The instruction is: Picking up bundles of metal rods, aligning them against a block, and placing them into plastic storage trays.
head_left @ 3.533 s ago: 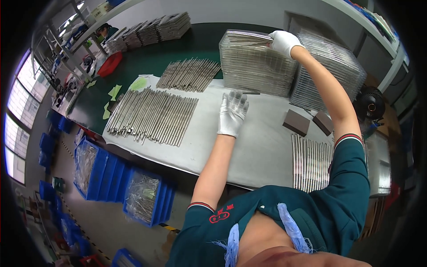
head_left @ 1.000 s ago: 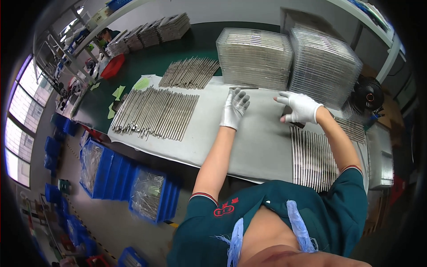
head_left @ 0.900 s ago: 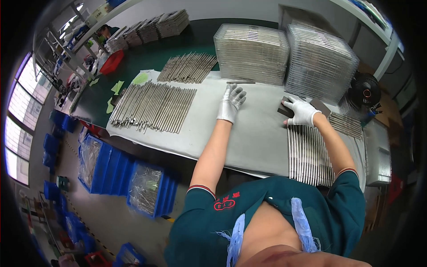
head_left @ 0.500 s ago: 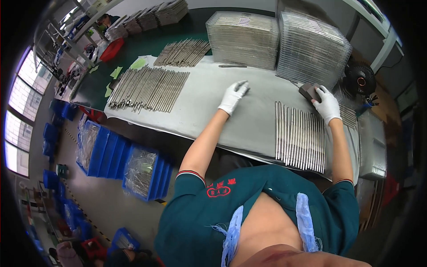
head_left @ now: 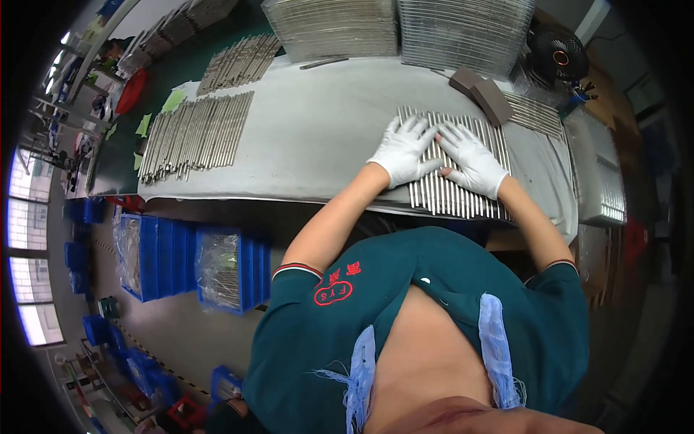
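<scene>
Both hands wear white gloves and lie side by side on a row of shiny metal rods (head_left: 463, 202) at the table's right front. My left hand (head_left: 405, 150) rests flat over the left part of the row, fingers spread. Beside it, my right hand (head_left: 471, 158) is also flat with fingers stretched out, its fingertips close to the left ones. Two dark grey-brown blocks (head_left: 491, 102) lie just beyond the rods, one partly against the other. Another batch of thin rods (head_left: 536, 116) is to the right of the blocks.
On the left of the grey cloth (head_left: 311, 137) lie two rod piles (head_left: 199, 137). Clear trays stand stacked (head_left: 463, 36) at the back, next to a black fan (head_left: 557, 54). More clear trays (head_left: 594, 170) are at the right edge. Blue bins (head_left: 166, 257) stand on the floor at left.
My right hand has let go of the block and come down onto the rods. My left hand has moved right from the bare cloth to join it. The whole view has shifted.
</scene>
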The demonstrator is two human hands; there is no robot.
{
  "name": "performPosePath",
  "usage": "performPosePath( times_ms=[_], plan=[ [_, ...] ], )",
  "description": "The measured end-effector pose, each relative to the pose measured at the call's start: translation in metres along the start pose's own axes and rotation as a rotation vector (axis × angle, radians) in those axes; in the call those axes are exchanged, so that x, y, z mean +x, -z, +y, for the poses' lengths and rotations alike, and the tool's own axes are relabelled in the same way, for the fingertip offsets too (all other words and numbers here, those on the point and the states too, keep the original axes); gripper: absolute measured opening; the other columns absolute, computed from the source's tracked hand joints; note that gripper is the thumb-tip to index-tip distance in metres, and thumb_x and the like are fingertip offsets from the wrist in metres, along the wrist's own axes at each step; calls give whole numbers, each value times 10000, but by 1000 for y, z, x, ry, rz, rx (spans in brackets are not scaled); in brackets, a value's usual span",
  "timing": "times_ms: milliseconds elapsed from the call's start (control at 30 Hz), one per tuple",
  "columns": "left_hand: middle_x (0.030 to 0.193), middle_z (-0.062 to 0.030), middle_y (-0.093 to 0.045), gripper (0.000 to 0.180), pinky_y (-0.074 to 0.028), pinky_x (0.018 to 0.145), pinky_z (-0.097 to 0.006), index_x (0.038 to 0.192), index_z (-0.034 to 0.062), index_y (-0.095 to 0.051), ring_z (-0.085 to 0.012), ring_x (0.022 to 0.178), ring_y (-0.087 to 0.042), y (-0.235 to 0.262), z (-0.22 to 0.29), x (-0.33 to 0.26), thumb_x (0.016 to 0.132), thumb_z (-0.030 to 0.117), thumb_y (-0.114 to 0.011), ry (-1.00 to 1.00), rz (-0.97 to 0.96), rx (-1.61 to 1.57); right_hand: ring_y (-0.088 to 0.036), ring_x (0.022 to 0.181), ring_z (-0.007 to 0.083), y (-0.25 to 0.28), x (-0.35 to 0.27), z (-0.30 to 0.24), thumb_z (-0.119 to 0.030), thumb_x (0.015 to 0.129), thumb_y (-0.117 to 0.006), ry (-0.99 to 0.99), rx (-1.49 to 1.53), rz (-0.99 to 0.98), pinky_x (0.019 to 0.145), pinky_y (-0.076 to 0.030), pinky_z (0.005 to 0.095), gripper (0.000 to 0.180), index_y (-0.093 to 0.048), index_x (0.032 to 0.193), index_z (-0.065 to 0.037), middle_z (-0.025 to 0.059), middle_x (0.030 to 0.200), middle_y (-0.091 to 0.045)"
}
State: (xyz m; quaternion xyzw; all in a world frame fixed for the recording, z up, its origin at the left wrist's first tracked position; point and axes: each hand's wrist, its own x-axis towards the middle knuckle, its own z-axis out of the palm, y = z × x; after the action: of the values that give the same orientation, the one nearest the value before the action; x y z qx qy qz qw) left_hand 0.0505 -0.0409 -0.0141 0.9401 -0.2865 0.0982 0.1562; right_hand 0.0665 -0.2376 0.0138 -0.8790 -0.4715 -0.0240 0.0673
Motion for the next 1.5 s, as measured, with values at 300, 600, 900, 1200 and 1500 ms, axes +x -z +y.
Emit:
performPosePath(
  times_ms=[300, 600, 900, 1200, 1500],
  plan=[
    [1237, -163, -414, 692, -198, 982, -504, 1232, 43, -382, -271, 1186, -355, 38, -32, -72, 756, 536, -474, 175, -27, 141, -201, 1255, 359, -6, 26, -23, -598, 816, -270, 56, 128, 80, 1046, -122, 416, 735, -252, 1319, -62, 208, 1350, -232],
    [1249, -210, -380, 708, -203, 987, -491, 1232, 26, -374, -321, 1192, -329, 37, -28, -73, 761, 547, -465, 193, -23, 119, -225, 1248, 347, 11, -50, 16, -521, 828, -323, -103, -55, -49, 1043, -146, 413, 655, -333, 1277, -44, 182, 1335, -281],
    [1246, -195, -392, 656, -212, 1003, -439, 1213, 41, -401, -338, 1195, -318, 23, -61, -24, 775, 526, -456, 113, 78, 31, -197, 1258, 357, 10, 30, -11, -518, 856, -271, 131, 311, 87, 1039, -153, 404, 640, -293, 1304, -62, 208, 1342, -253],
    [1082, -121, -532, 470, -326, 911, -399, 1036, 98, -579, -265, 1031, -478, 11, -58, 11, 772, 473, -477, 148, 131, -1, -453, 1050, 312, -21, 54, 16, -359, 788, -522, -141, 244, 209, 917, -340, 386, 463, -507, 1128, -46, 160, 1109, -503],
    [1025, -106, -559, 454, -411, 801, -389, 996, 185, -622, -280, 935, -522, 19, -55, 13, 746, 535, -478, 175, 70, -34, -515, 910, 296, -22, 62, 16, -377, 744, -565, -270, 139, 261, 807, -407, 372, 344, -617, 996, -149, 145, 972, -552]
  ],
)
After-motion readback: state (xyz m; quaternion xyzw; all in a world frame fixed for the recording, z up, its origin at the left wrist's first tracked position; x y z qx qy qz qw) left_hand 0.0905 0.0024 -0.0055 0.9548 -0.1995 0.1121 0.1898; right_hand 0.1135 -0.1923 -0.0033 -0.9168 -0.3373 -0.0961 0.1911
